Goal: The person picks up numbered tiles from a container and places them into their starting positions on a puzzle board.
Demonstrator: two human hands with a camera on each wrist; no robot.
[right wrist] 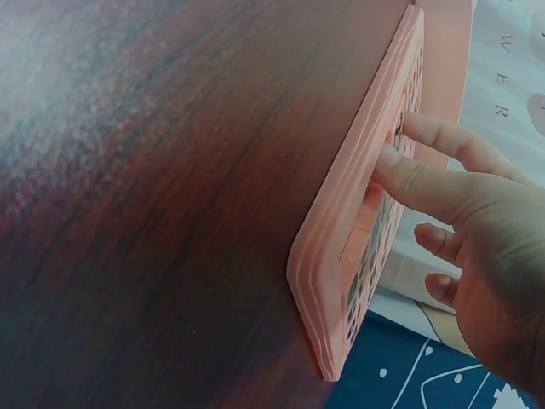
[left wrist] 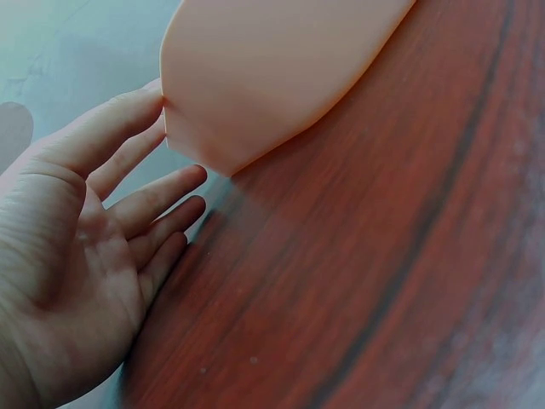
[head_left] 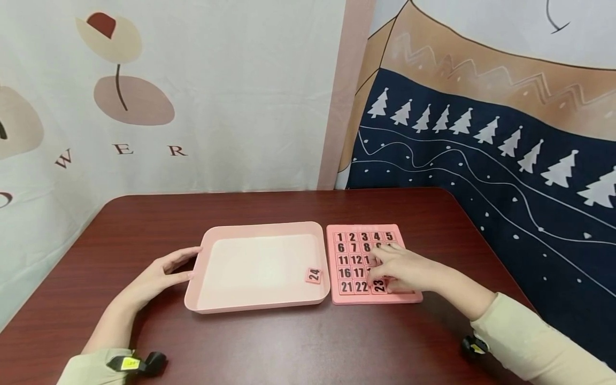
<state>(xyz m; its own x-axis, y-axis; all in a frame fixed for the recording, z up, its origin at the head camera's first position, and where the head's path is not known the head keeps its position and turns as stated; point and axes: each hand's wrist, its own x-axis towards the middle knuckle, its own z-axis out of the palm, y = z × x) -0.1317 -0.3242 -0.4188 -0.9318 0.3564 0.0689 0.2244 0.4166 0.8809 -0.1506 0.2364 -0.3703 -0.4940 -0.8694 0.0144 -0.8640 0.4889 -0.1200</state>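
My right hand is over a pink number board, thumb and a finger at either side of the number tile 23 in its bottom row. That tile is turned sideways, while the visible tiles around it stand upright. In the right wrist view, the thumb and finger reach into the frame of the board. A loose tile 24 lies turned sideways in the pink tray, near its right end. At the tray's left rim, my left hand touches it with extended fingers; the lower fingers spread free in the left wrist view.
The dark red wooden table carries both tray and board, which stand side by side with a narrow gap. Behind it hangs a white printed cloth, and a navy cloth with trees is at the right.
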